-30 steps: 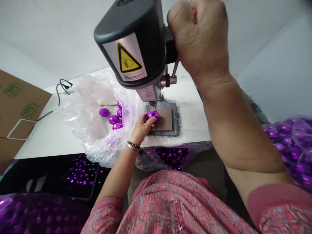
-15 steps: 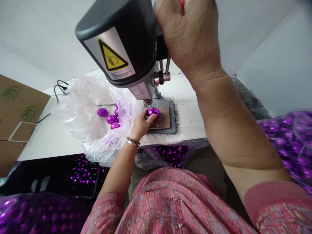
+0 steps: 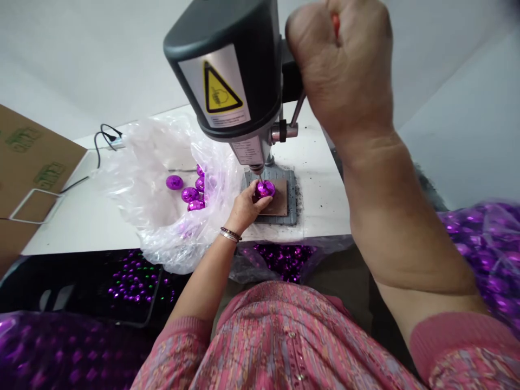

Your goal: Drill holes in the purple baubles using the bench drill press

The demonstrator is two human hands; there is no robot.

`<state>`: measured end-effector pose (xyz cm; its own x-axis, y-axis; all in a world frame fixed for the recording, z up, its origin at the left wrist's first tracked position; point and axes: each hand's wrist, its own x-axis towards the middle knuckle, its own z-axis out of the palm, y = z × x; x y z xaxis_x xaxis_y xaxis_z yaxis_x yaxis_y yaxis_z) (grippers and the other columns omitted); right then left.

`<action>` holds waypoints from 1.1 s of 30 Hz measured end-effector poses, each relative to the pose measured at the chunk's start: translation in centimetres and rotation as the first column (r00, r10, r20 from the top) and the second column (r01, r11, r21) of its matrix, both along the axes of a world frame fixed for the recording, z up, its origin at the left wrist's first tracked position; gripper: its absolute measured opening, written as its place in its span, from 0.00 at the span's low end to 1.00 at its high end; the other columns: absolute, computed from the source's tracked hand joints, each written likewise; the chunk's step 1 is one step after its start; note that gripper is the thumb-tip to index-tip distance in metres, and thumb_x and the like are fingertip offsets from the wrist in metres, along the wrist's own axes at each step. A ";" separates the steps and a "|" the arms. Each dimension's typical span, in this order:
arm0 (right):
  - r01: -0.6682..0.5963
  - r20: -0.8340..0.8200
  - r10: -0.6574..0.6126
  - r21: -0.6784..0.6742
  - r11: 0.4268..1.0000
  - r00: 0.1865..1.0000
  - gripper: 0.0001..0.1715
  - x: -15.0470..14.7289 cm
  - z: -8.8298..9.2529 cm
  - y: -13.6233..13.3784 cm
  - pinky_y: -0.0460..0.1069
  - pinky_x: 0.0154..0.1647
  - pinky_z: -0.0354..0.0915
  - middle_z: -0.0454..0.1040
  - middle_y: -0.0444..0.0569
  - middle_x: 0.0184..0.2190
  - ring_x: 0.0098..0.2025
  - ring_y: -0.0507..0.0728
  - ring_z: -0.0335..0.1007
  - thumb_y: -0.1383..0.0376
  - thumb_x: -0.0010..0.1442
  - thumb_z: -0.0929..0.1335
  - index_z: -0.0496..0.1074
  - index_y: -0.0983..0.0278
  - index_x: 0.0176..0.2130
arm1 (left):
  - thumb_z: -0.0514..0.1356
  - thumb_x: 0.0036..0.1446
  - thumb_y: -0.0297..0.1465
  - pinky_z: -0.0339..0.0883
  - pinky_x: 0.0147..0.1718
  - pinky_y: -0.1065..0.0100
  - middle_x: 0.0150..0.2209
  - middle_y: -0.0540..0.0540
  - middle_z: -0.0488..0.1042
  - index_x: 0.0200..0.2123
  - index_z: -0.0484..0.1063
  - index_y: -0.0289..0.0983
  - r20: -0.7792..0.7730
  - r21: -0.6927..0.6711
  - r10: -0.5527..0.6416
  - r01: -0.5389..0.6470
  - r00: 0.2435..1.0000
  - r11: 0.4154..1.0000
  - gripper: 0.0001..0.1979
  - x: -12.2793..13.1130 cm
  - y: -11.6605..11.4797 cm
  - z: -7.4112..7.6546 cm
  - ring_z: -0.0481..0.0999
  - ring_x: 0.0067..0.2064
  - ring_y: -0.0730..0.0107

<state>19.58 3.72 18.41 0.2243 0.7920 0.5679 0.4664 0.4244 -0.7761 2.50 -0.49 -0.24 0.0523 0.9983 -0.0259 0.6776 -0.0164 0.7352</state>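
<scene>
Clearly, in the head view, a glossy purple faceted ball (image 3: 264, 189) is held by the nearly closed grip of the left hand (image 3: 246, 212), over a brown pad (image 3: 279, 206), under the bench drill (image 3: 227, 65); a red handle (image 3: 335, 23) is enclosed by the right hand (image 3: 339, 65), shut as a fist.

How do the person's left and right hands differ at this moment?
The left hand is low, holding a shiny purple ball under the drill bit, while the right hand is raised high in a fist around a red-tipped handle. The left wrist wears bracelets; the right wrist shows none. Both hands are bare and closed on something.
</scene>
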 end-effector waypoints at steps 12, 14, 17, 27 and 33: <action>-0.026 0.421 -0.148 0.381 0.924 0.895 0.07 1.3 -7.0 -6.2 0.47 0.32 0.56 0.61 0.44 0.25 0.28 0.49 0.58 0.63 0.59 0.62 0.59 0.62 0.30 | 0.67 0.55 0.35 0.69 0.48 0.63 0.48 0.39 0.79 0.62 0.66 0.33 0.033 0.017 -0.046 0.046 0.998 0.999 0.32 -0.2 0.0 -0.6 0.77 0.47 0.59; -0.027 0.433 -0.192 0.450 0.892 0.881 0.06 1.3 -8.0 -6.2 0.47 0.30 0.56 0.61 0.43 0.24 0.28 0.49 0.59 0.64 0.60 0.61 0.60 0.62 0.30 | 0.67 0.55 0.34 0.69 0.49 0.63 0.48 0.40 0.79 0.61 0.67 0.33 0.038 0.041 -0.052 0.050 0.998 0.998 0.32 -0.2 0.0 -0.7 0.77 0.47 0.60; -0.033 0.439 -0.211 0.486 0.874 0.873 0.05 1.3 -9.3 -6.2 0.47 0.31 0.57 0.62 0.42 0.24 0.28 0.49 0.61 0.63 0.61 0.62 0.62 0.62 0.32 | 0.67 0.55 0.33 0.69 0.50 0.63 0.48 0.41 0.79 0.60 0.68 0.34 0.030 0.068 -0.062 0.059 0.998 0.996 0.30 -0.1 0.0 -0.8 0.77 0.48 0.60; -0.015 0.449 -0.314 0.591 0.807 0.836 0.04 1.2 -11.8 -6.0 0.47 0.33 0.59 0.64 0.43 0.28 0.31 0.50 0.62 0.66 0.61 0.62 0.62 0.61 0.40 | 0.67 0.54 0.33 0.64 0.59 0.58 0.57 0.34 0.73 0.61 0.67 0.31 0.031 0.132 -0.047 0.042 0.998 0.990 0.32 -0.4 0.2 -2.1 0.72 0.58 0.55; 0.004 0.385 -0.315 0.629 0.778 0.867 0.07 0.6 -12.7 -5.7 0.47 0.32 0.58 0.64 0.44 0.28 0.30 0.50 0.61 0.69 0.59 0.63 0.61 0.61 0.39 | 0.66 0.55 0.31 0.63 0.60 0.58 0.55 0.34 0.74 0.59 0.68 0.30 0.057 0.143 -0.075 0.066 0.996 0.987 0.29 -0.4 0.1 -2.0 0.73 0.57 0.55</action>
<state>20.20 -1.99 5.72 -0.0849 0.2362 0.9680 0.7923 0.6052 -0.0782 2.10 -0.41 -2.23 0.1196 0.9855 0.1206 0.6243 -0.1691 0.7627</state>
